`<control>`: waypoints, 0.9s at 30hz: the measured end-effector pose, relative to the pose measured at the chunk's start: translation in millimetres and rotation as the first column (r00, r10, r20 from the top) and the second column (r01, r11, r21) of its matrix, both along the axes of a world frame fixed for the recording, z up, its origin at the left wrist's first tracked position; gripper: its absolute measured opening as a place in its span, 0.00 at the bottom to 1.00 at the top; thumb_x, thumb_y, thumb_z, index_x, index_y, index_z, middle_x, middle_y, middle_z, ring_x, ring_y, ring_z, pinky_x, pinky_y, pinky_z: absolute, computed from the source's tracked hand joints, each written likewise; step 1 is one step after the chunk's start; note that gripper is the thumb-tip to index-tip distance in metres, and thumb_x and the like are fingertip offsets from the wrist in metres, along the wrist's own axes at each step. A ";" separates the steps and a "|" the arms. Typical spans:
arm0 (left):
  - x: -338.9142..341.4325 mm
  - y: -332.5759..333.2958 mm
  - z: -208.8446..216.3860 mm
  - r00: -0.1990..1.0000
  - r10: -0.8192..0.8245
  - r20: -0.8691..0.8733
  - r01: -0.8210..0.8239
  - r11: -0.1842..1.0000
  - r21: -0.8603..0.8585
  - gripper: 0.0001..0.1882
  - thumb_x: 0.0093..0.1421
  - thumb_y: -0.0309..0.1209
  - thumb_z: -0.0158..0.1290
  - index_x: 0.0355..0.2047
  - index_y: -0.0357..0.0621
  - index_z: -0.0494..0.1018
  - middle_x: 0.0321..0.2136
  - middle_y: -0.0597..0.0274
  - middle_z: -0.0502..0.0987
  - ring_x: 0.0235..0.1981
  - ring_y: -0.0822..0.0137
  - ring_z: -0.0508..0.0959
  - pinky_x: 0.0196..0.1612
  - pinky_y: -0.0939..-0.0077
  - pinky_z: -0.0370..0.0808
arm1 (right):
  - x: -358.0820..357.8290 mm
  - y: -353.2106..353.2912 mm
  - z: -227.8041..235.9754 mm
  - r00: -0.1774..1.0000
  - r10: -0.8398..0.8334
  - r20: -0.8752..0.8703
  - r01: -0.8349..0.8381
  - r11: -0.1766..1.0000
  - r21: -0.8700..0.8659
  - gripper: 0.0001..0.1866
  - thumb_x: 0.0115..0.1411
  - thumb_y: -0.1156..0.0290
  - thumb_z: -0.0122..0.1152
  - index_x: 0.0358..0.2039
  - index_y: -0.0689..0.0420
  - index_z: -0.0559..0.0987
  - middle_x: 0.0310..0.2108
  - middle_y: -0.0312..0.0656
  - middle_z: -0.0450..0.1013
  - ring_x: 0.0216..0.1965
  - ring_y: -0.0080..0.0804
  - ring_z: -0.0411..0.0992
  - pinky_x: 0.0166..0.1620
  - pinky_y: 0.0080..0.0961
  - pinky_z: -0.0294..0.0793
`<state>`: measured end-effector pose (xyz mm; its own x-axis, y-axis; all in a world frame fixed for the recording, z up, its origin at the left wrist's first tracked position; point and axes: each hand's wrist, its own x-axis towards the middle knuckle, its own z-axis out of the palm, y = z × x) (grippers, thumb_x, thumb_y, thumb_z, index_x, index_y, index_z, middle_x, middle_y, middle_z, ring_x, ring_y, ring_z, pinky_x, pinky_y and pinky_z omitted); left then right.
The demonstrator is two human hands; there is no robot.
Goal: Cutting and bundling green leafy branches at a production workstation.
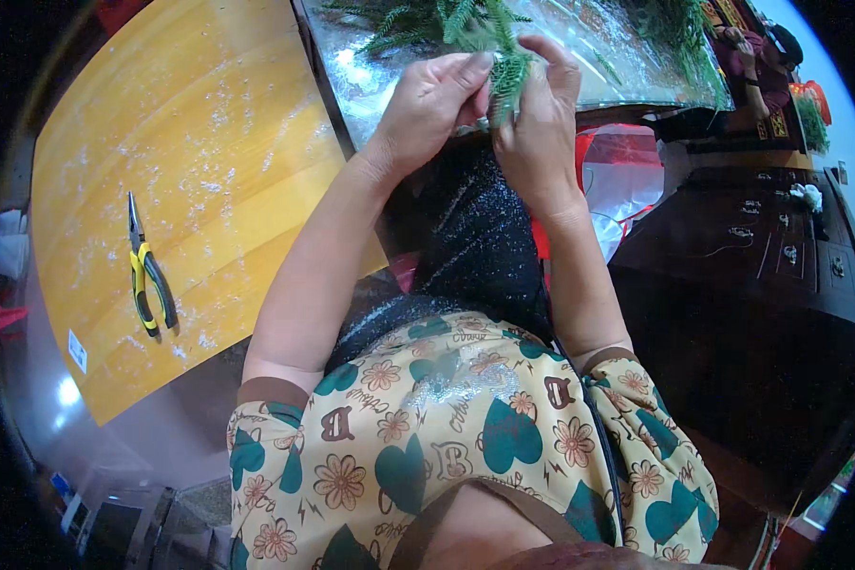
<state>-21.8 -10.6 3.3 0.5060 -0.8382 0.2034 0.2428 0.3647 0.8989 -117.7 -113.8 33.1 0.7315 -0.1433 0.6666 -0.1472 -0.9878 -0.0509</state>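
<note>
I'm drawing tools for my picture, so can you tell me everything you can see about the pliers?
The pliers are long-nosed, with slim grey metal jaws tapering to a point and yellow-and-black handles that look like plastic or rubber. They lie on the yellow, wood-look tabletop to the person's left, nose pointing away from the person, handles a little apart. White flecks are scattered around them. Nobody is holding them.

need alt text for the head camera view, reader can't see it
A person's left hand and right hand hold a green needled sprig at a pale table with more greenery. To their left, pliers with yellow-and-black handles lie on a yellow table scattered with white flecks.
</note>
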 end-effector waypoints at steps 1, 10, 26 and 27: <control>3.4 0.0 -1.3 0.995 0.036 0.095 -0.036 0.999 0.002 0.20 0.62 0.40 0.41 0.18 0.42 0.68 0.13 0.68 0.67 0.15 0.76 0.64 0.20 0.83 0.62 | -3.2 -4.4 1.6 0.993 0.114 -0.038 -0.103 0.968 0.229 0.12 0.54 0.71 0.55 0.40 0.59 0.74 0.47 0.44 0.61 0.46 0.35 0.61 0.50 0.28 0.60; 9.7 4.0 -0.4 0.810 0.222 0.543 -0.244 0.969 -0.032 0.20 0.62 0.40 0.42 0.19 0.40 0.70 0.15 0.67 0.70 0.19 0.75 0.70 0.22 0.82 0.66 | -30.7 -39.6 35.9 0.824 0.558 -0.099 -0.090 0.302 0.949 0.10 0.55 0.68 0.56 0.27 0.63 0.74 0.36 0.37 0.68 0.39 0.25 0.65 0.44 0.20 0.63; -1.7 -3.1 6.3 0.950 -0.206 0.237 0.155 0.964 0.217 0.16 0.62 0.37 0.40 0.24 0.39 0.70 0.14 0.67 0.67 0.17 0.76 0.70 0.20 0.86 0.65 | -16.1 -62.5 67.8 0.845 0.309 -0.437 -0.401 0.906 -0.134 0.04 0.49 0.76 0.58 0.24 0.60 0.71 0.29 0.39 0.68 0.29 0.40 0.68 0.32 0.26 0.68; -3.4 0.2 3.2 0.963 -0.170 0.207 0.129 0.972 0.196 0.16 0.61 0.36 0.39 0.24 0.39 0.70 0.15 0.66 0.69 0.17 0.75 0.71 0.21 0.85 0.66 | -12.3 -61.6 71.7 0.790 0.253 -0.558 -0.293 0.956 0.019 0.04 0.49 0.76 0.57 0.25 0.60 0.72 0.30 0.40 0.69 0.30 0.41 0.68 0.33 0.26 0.68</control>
